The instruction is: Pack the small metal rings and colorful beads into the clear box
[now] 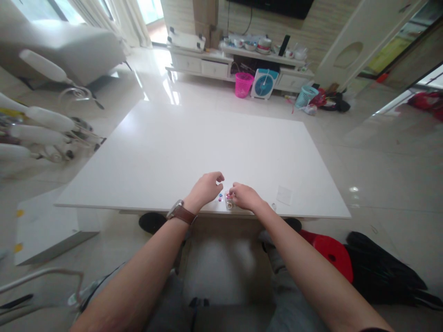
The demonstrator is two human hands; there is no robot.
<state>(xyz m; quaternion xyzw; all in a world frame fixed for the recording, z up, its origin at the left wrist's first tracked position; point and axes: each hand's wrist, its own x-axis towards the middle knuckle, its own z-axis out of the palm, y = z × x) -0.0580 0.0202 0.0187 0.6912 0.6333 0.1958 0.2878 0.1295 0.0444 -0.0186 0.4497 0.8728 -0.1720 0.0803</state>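
Note:
A small clear case with pink and pale contents lies near the front edge of the white table. My right hand is over its right side, fingertips pinched together; whatever they hold is too small to make out. My left hand hovers just left of the case, thumb and fingers curved and apart, with nothing visible between them. Below its fingertips are tiny blue and pink pieces on the tabletop. A small clear round piece sits right of my right wrist, beside a thin translucent square.
A red stool and a black bag are on the floor at the right. White chairs stand to the left. Beyond the table are a pink basket, a blue fan and a TV cabinet.

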